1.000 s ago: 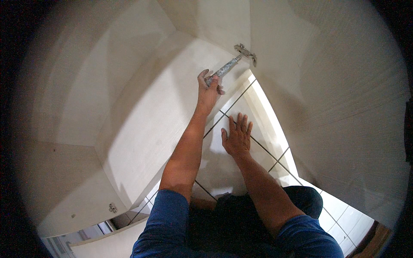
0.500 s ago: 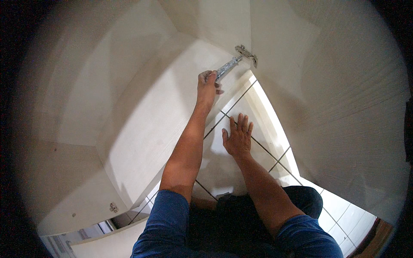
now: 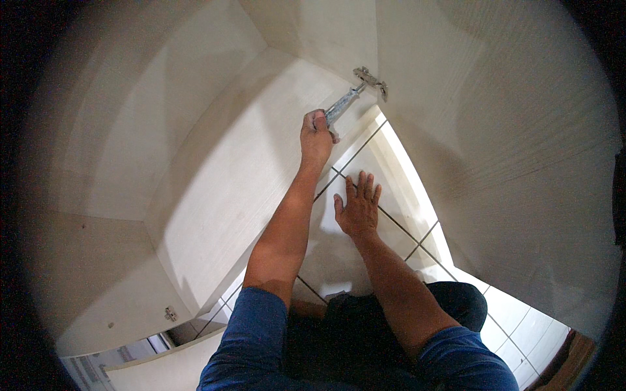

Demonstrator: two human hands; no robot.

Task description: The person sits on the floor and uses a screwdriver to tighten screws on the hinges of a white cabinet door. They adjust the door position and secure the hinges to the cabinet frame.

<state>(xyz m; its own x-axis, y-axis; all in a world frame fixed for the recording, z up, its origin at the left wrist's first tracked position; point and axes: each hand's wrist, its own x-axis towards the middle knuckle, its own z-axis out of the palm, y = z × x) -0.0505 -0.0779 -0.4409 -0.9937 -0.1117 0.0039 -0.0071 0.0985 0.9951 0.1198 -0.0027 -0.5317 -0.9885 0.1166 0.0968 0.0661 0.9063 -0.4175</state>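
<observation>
My left hand [image 3: 315, 138] is closed round the handle of a screwdriver [image 3: 342, 106], whose grip looks clear and speckled. The screwdriver's tip reaches a metal cabinet hinge [image 3: 370, 79] that joins the inner cabinet wall to the door [image 3: 515, 163] on the right; exactly which screw it meets is too small to see. My right hand [image 3: 358, 212] lies flat on the pale tiled floor [image 3: 326, 244], fingers spread, holding nothing. It is below and right of the screwdriver, apart from it.
The pale cabinet bottom panel [image 3: 222, 163] stretches along the left of my left arm. Another hinge [image 3: 171, 313] is fixed on a panel at the lower left. A loose-looking pale board edge [image 3: 163, 365] shows beneath it. My dark-clad knee [image 3: 460, 303] is by my right forearm.
My left hand has turned slightly round the screwdriver handle, its fingers more tucked in. The right hand stays flat on the floor.
</observation>
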